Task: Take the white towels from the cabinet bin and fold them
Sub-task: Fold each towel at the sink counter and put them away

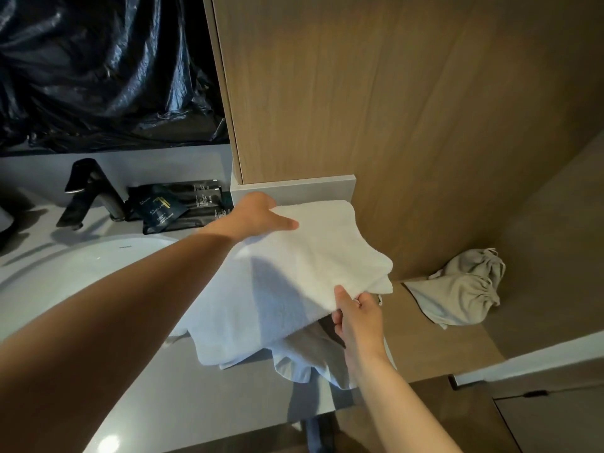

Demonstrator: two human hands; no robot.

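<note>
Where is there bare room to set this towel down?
Bare gray counter lies near the front, between the sink rim and the towel heap. The wooden ledge beside the drawstring bag is free too. Crowded behind: faucet and black packets.

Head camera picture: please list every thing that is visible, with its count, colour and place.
white towel: one, white, held over the counter's right end; more white cloth beneath
counter: one, grey, bottom and left
sink basin: one, white, in the counter at left
faucet: one, black, behind the basin
packets: several, black, right of the faucet
plastic sheet: one, black, upper left
wooden panel: one, brown, upper right
drawstring bag: one, beige-grey, on the ledge at right
left hand: grips the towel's far edge
right hand: pinches the towel's near edge
</note>
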